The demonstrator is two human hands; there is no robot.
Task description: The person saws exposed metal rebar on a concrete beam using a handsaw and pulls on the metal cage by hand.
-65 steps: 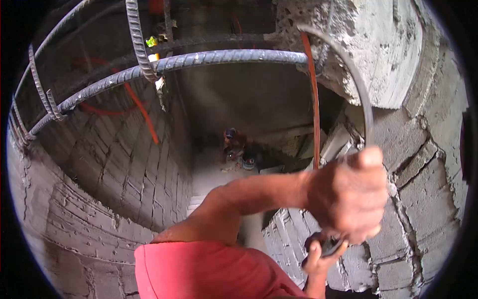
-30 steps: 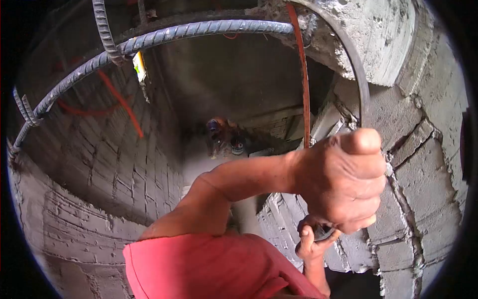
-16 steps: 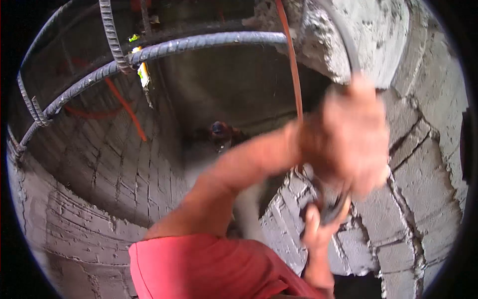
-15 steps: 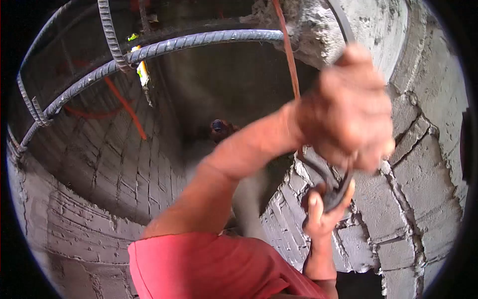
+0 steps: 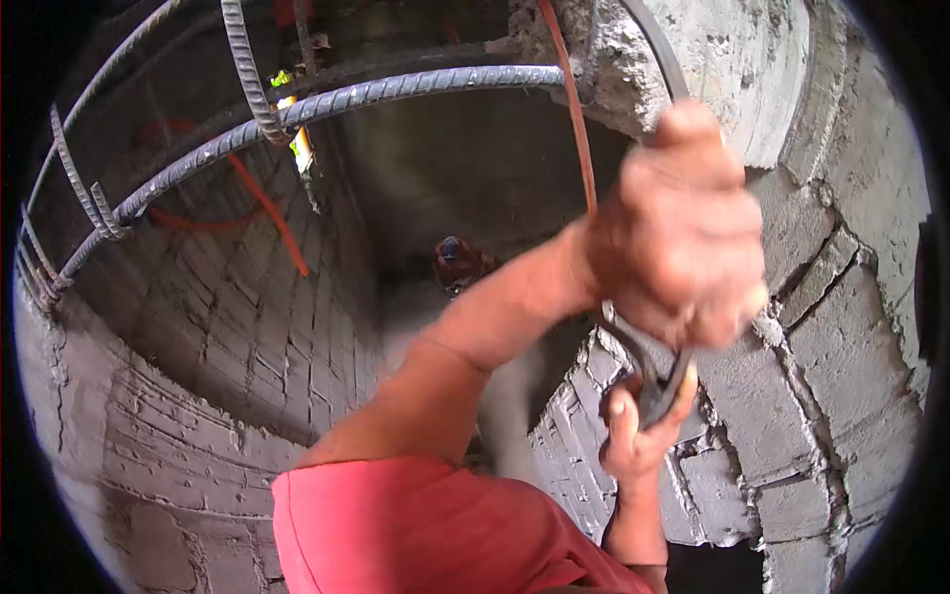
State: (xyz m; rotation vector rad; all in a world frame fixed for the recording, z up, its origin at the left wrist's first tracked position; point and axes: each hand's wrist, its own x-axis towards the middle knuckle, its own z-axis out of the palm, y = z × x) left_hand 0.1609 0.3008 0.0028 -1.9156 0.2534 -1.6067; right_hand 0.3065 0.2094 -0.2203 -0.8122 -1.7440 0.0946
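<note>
Hacksaw point(image 5: 662, 49) gripped in left hand point(image 5: 685, 233), elbow bent; right hand point(image 5: 643, 436) below.

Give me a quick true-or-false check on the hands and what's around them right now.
1. The left hand grips a dark curved bar. True.
2. The right hand is flat and touches nothing. False: its thumb and fingers are around a dark curved piece.
3. The sleeve is blue. False: it is red.
4. Another person is farther down, beyond the left forearm. True.
5. The right hand holds the long ribbed bar. False: neither hand touches it.
</note>
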